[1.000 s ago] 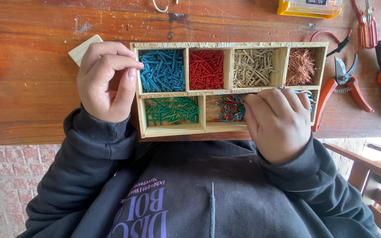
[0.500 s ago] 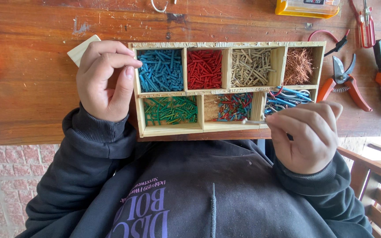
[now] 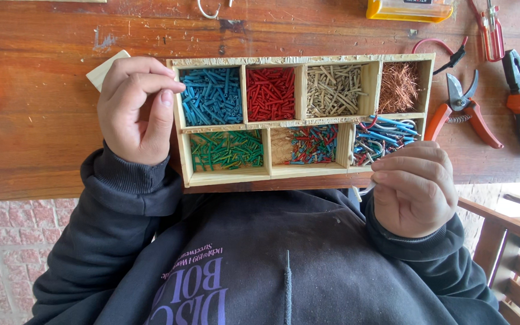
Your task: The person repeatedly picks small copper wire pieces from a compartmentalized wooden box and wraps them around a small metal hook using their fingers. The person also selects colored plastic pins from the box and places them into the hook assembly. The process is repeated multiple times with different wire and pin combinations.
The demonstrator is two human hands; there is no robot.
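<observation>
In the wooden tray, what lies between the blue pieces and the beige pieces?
Red pieces, in their own compartment of the tray, lie between the blue pieces and the beige pieces. The head view shows it.

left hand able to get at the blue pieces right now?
Probably yes. The left hand sits at the tray's left wall, right beside the blue pieces; their compartment is open on top with nothing over it.

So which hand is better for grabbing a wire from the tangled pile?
Likely the right hand: it sits right beside the looped wires compartment, already pinching a thin pale wire. The left hand is at the far end of the wooden tray, by the blue pieces.
</observation>
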